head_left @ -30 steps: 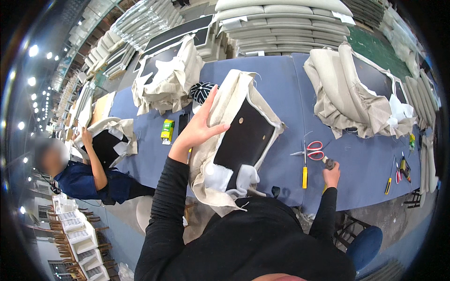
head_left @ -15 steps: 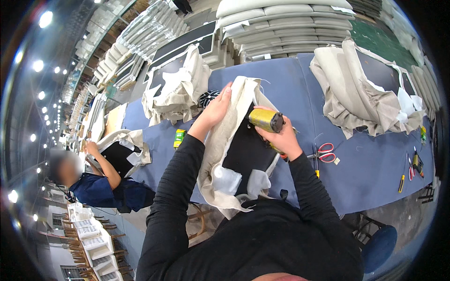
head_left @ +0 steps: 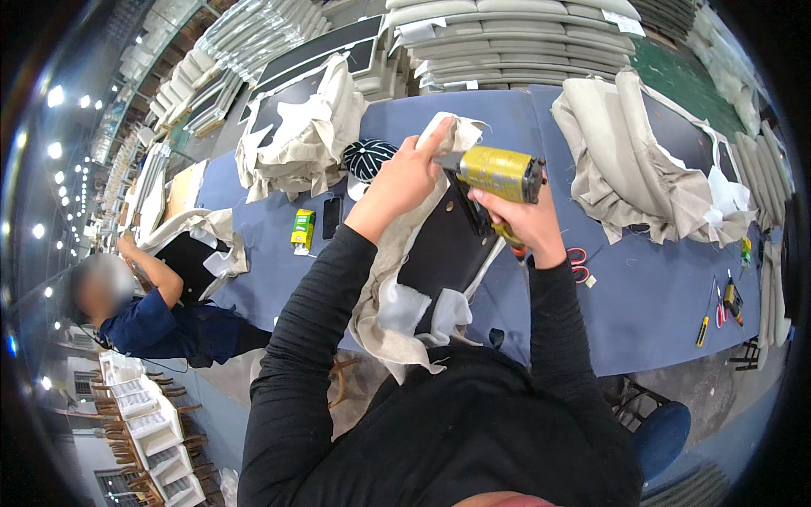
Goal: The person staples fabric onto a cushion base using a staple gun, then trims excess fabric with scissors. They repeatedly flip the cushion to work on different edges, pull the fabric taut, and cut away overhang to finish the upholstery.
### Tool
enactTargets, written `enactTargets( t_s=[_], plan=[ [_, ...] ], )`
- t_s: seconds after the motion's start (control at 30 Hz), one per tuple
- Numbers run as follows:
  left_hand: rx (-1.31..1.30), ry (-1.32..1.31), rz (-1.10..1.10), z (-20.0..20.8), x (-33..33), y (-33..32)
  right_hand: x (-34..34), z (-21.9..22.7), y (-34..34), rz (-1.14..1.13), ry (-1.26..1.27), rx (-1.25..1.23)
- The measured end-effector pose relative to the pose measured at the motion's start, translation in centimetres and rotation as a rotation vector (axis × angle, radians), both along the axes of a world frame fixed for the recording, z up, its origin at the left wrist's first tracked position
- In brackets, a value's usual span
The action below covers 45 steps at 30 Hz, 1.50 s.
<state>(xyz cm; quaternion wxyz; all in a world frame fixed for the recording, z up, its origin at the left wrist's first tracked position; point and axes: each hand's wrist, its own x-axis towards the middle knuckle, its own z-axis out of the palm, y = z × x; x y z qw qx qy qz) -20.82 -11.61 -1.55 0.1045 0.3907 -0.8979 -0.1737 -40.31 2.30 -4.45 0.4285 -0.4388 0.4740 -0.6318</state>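
- right hand (head_left: 522,215) wrapped round the handle of a yellow staple gun (head_left: 497,171), nose close to the left hand (head_left: 404,182)
- left hand laid on the upper edge of a beige cushion (head_left: 387,275), can't tell if its fingers pinch
- cushion at the near edge of the blue surface (head_left: 642,313), black board (head_left: 435,262) up
- cushion likely light, board stiff, cover floppy: hold by padded rim
- gun probably hard, heavier: hold by handle
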Motion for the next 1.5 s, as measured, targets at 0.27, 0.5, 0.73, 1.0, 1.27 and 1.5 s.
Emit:
enactTargets(
  t_s=[0.27, 0.5, 0.73, 1.0, 1.27, 1.5],
  plan=[
    [0.003, 0.004, 0.033, -0.3, 0.0, 0.4, -1.3, -1.9, -2.3, -0.091, 0.224, -0.067],
    [-0.001, 0.017, 0.025, -0.3, 0.2, 0.6, -1.5, -1.9, -2.5, -0.095, 0.338, -0.082],
    [0.007, 0.010, 0.029, 0.0, -0.1, 0.9, -1.6, -2.3, -2.8, -0.077, 0.340, -0.079],
    [0.038, -0.022, 0.056, 0.3, -0.2, 0.8, -1.5, -2.8, -3.6, -0.065, 0.335, -0.134],
    [0.036, 0.027, 0.023, -0.3, 0.8, 0.6, -0.7, -2.6, -2.5, -0.017, 0.255, -0.017],
    [0.060, 0.004, 0.032, 0.2, 0.8, 1.1, 0.0, -3.1, -2.5, -0.046, 0.261, -0.136]
  ],
)
